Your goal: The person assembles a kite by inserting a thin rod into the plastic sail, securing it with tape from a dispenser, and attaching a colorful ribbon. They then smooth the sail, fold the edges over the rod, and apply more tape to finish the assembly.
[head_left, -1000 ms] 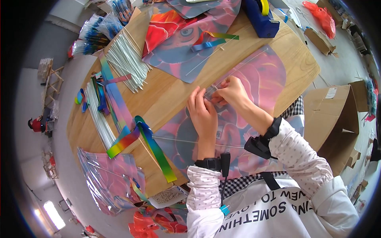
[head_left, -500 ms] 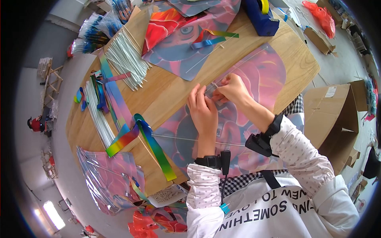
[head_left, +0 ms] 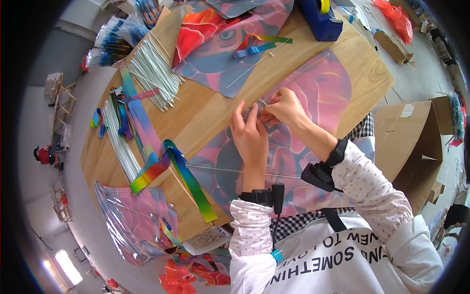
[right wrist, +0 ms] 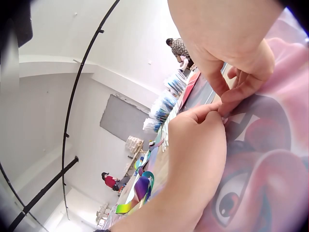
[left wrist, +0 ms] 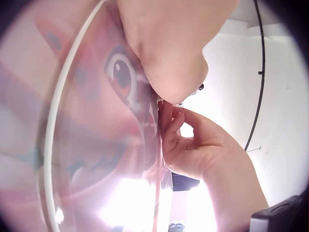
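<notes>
A printed pink and grey kite sheet of thin plastic film lies on the wooden table, with a thin white rod across it. At the sheet's far edge, my left hand rests with its fingers fairly straight and spread, fingertips on the film. Beside it my right hand pinches at the same edge, thumb and fingers curled together. A small clear patch shows between the two hands, and I cannot tell what exactly the right fingertips hold. The right wrist view shows both hands' fingertips meeting close over the film.
A second kite sheet lies beyond, with a blue tape dispenser to its right. On the left are bundles of white rods and rainbow ribbons. A cardboard box stands at the right; a tray of small pale pieces is below.
The left hand's fingers have spread apart, one lifting away from the others. The right hand stays at the edge, shifted slightly. The sheet lies as before.
</notes>
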{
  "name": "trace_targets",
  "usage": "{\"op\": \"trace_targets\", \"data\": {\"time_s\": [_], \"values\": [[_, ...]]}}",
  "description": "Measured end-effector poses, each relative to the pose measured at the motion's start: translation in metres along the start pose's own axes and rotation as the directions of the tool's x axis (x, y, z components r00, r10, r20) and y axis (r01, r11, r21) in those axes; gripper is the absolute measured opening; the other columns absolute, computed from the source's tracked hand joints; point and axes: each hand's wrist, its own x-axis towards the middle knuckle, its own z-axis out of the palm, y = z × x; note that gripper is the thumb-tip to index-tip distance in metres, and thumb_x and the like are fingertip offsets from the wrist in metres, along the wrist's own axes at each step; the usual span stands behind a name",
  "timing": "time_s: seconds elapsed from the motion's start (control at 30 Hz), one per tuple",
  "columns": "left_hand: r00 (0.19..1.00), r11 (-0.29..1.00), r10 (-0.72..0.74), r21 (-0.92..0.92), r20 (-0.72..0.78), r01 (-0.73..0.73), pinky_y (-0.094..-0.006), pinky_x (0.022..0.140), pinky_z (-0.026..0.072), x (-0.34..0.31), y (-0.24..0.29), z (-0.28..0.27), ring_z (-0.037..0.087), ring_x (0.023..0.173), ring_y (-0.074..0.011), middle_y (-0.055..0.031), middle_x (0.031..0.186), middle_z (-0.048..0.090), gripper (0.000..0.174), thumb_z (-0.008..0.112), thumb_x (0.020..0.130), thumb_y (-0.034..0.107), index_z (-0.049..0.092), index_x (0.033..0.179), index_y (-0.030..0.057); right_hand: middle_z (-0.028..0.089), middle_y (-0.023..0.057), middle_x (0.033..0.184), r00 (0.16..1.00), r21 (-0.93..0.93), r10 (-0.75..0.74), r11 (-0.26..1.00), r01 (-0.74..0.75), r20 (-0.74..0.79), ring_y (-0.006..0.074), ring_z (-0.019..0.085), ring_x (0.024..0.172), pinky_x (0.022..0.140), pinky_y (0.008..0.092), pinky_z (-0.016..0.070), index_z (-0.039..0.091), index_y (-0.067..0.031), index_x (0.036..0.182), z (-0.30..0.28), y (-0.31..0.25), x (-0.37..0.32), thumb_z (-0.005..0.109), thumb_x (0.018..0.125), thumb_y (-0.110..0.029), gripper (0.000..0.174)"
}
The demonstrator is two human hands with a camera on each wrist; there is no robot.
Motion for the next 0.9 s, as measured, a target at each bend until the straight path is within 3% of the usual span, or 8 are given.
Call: {"op": "trace_targets", "data": {"time_s": [0.13, 0.23, 0.33, 0.43, 0.53, 0.63, 0.73, 0.9], "values": [[0.999, 0.995, 0.043, 0.094, 0.022, -0.045, -0.0446, 0.096, 0.0503, 0.0, 0.001, 0.001, 0.056, 0.117, -0.0358, -0.0169, 0.129, 0.056, 0.034, 0.064, 0.082, -0.004, 0.072, 0.116, -0.0009, 0.068, 0.0171, 0.087, 1.0, -0.004, 0.011, 1.0, -0.011, 0.022, 0.0249, 0.076, 0.075, 0.055, 0.0317, 0.0596, 0.049, 0.0026, 0.097, -0.001, -0.002, -0.003, 0.071, 0.08, 0.001, 0.028], [0.998, 0.993, 0.027, 0.113, 0.059, -0.034, -0.0442, 0.095, 0.0497, 0.002, 0.004, -0.003, 0.056, 0.115, -0.0342, -0.0144, 0.128, 0.058, 0.034, 0.063, 0.084, -0.004, 0.072, 0.116, 0.0, 0.07, 0.0163, 0.093, 0.991, -0.02, 0.081, 0.997, -0.079, 0.105, 0.0218, 0.075, 0.082, 0.05, 0.0269, 0.0512, 0.051, 0.0017, 0.1, -0.011, -0.009, -0.014, 0.069, 0.086, -0.006, 0.024], [0.994, 0.978, 0.061, 0.193, 0.089, -0.077, -0.0434, 0.095, 0.0506, 0.003, 0.003, -0.005, 0.057, 0.115, -0.0328, -0.0139, 0.128, 0.058, 0.035, 0.064, 0.083, -0.002, 0.072, 0.117, 0.0012, 0.072, 0.0146, 0.097, 0.95, 0.182, 0.211, 0.95, -0.255, 0.231, 0.0178, 0.073, 0.084, 0.049, 0.0239, 0.0426, 0.057, 0.0021, 0.099, -0.022, -0.005, -0.015, 0.065, 0.09, -0.009, 0.017], [0.993, 0.969, 0.08, 0.226, 0.092, -0.099, -0.0432, 0.095, 0.051, 0.002, 0.003, -0.004, 0.058, 0.115, -0.0314, -0.0136, 0.128, 0.059, 0.037, 0.064, 0.083, -0.001, 0.071, 0.119, 0.0024, 0.073, 0.0145, 0.1, 0.895, 0.371, 0.298, 0.831, -0.414, 0.332, 0.0154, 0.071, 0.081, 0.049, 0.0245, 0.042, 0.062, 0.0024, 0.096, -0.033, -0.006, -0.015, 0.062, 0.091, -0.007, 0.01], [0.991, 0.965, 0.08, 0.241, 0.105, -0.103, -0.0438, 0.097, 0.0499, 0.002, 0.003, -0.003, 0.057, 0.117, -0.0319, -0.0137, 0.129, 0.058, 0.04, 0.063, 0.084, -0.001, 0.069, 0.123, 0.003, 0.074, 0.0146, 0.102, 0.882, 0.463, 0.331, 0.757, -0.46, 0.336, 0.0138, 0.068, 0.077, 0.049, 0.0249, 0.0428, 0.063, 0.001, 0.096, -0.037, -0.006, -0.023, 0.061, 0.09, -0.005, 0.008], [0.982, 0.966, 0.075, 0.231, 0.176, -0.115, -0.0443, 0.1, 0.0482, 0.002, 0.004, -0.01, 0.055, 0.12, -0.0326, -0.0144, 0.133, 0.057, 0.041, 0.062, 0.085, 0.0, 0.066, 0.125, 0.0011, 0.073, 0.0141, 0.106, 0.851, 0.331, 0.298, 0.825, -0.458, 0.433, 0.0127, 0.067, 0.074, 0.05, 0.0241, 0.044, 0.058, -0.0017, 0.099, -0.048, -0.005, -0.037, 0.062, 0.091, -0.006, 0.01], [0.956, 0.942, 0.159, 0.252, 0.247, -0.222, -0.0443, 0.104, 0.0459, 0.001, -0.002, -0.013, 0.053, 0.124, -0.0336, -0.015, 0.14, 0.054, 0.044, 0.061, 0.088, 0.004, 0.062, 0.131, -0.0008, 0.073, 0.0115, 0.109, 0.9, 0.275, 0.205, 0.905, -0.324, 0.383, 0.0112, 0.065, 0.074, 0.052, 0.0233, 0.0448, 0.054, -0.0057, 0.098, -0.063, 0.007, -0.058, 0.064, 0.091, -0.008, 0.012], [0.897, 0.904, 0.203, 0.276, 0.393, -0.326, -0.0522, 0.114, 0.034, -0.006, -0.008, -0.021, 0.04, 0.141, -0.0352, -0.0155, 0.156, 0.041, 0.061, 0.053, 0.1, 0.039, 0.045, 0.148, 0.0021, 0.072, 0.0104, 0.11, 0.948, 0.215, 0.157, 0.951, -0.221, 0.277, 0.0112, 0.064, 0.076, 0.051, 0.0212, 0.0453, 0.053, -0.0109, 0.093, -0.102, 0.021, -0.082, 0.063, 0.09, -0.004, 0.013]]}}
